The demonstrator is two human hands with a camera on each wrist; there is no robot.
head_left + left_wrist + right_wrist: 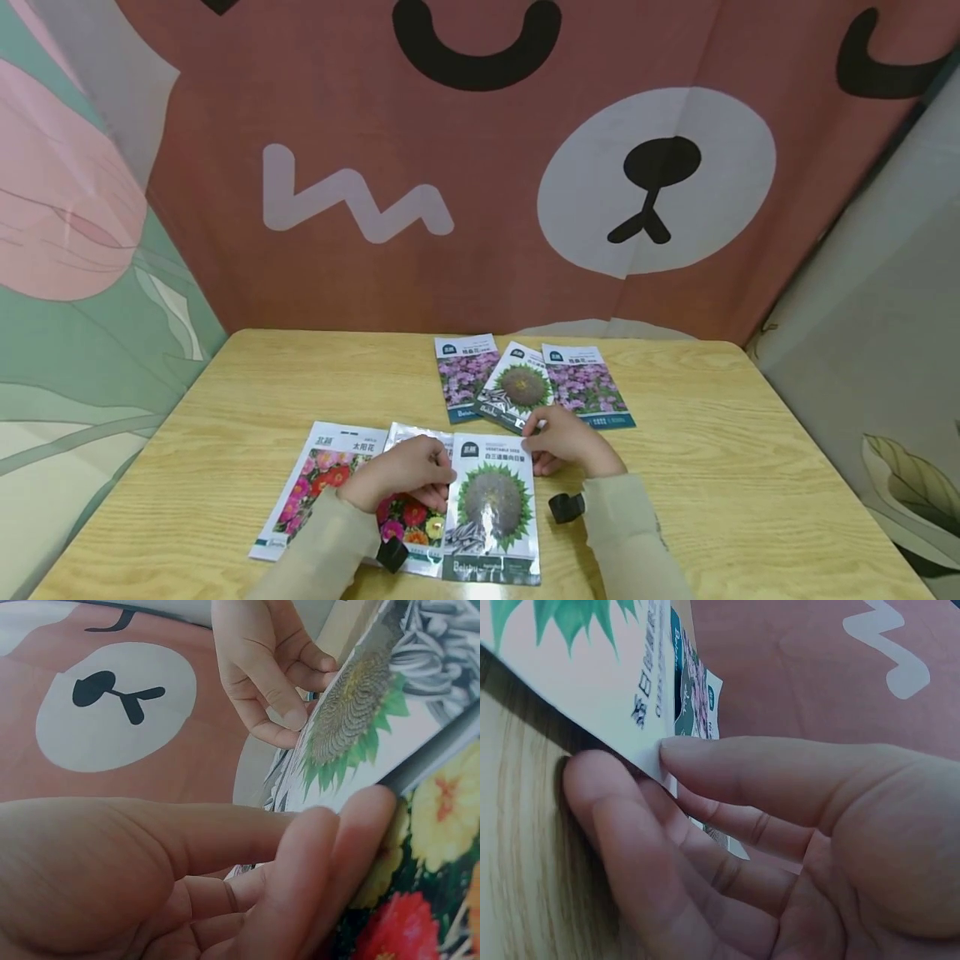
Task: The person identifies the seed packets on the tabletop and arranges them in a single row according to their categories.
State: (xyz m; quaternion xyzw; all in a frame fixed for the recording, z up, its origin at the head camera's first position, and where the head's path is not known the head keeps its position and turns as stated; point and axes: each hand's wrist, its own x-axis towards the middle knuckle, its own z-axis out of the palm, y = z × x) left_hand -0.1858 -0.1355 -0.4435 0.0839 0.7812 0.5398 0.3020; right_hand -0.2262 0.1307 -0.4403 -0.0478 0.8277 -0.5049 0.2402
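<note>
A sunflower seed packet (491,508) lies at the front middle of the table, overlapping the packet on its left. My right hand (570,442) pinches its top right corner, thumb (727,769) on the printed face and fingers under the edge. At its left edge, my left hand (405,471) holds the side between thumb and fingertips (371,806). Beneath the left hand is a flower seed packet (414,521) with red and yellow blooms, partly hidden by that hand. Another flower packet (326,467), marked with pink and red blooms, sits further left, partly covered by the left forearm.
Behind the hands, a second sunflower packet (517,383) overlaps a purple-flower packet (459,379) on its left and touches another purple-flower packet (585,385) on its right. The wooden table (750,500) ends at a brown printed curtain (480,283).
</note>
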